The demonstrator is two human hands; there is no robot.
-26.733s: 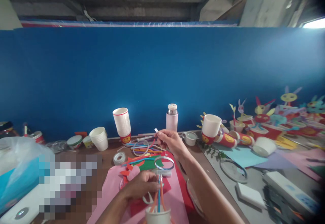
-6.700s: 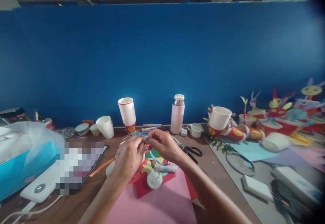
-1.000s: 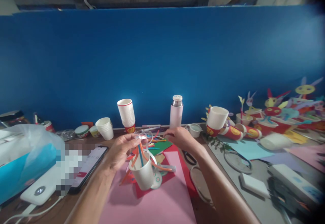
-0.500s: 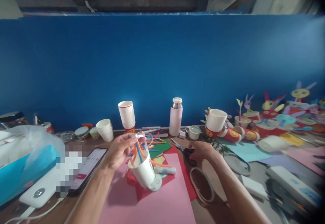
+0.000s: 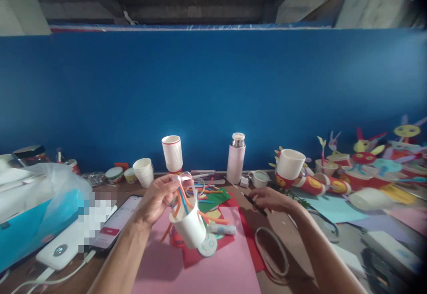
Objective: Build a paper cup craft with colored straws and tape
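My left hand [image 5: 162, 198] is closed in a pinch at the top of orange and blue pipe cleaners [image 5: 183, 199], where a clear strip of tape [image 5: 182, 179] shows at the fingertips. Below the fingers, a tilted white paper cup [image 5: 189, 229] has the pipe cleaners coming out of its mouth. At the right, my right hand [image 5: 271, 199] is closed on black-handled scissors [image 5: 254, 202], seen almost edge-on just over the table. A round paper face [image 5: 208, 246] and a glue stick [image 5: 222, 229] are beside the cup on coloured paper.
Pink paper [image 5: 200, 278] covers the front middle. A thermos [image 5: 236, 158] and stacked paper cups [image 5: 172, 154] stand by the blue wall. A phone [image 5: 116, 223] and power bank [image 5: 60, 251] are at left. Right of a cable loop [image 5: 271, 251] are several paper-cup figures [image 5: 363, 169].
My right hand has raised and turned the scissors, which lay flat with blades visible before. The left hand still pinches the pipe cleaners above the cup. The view has shifted slightly.
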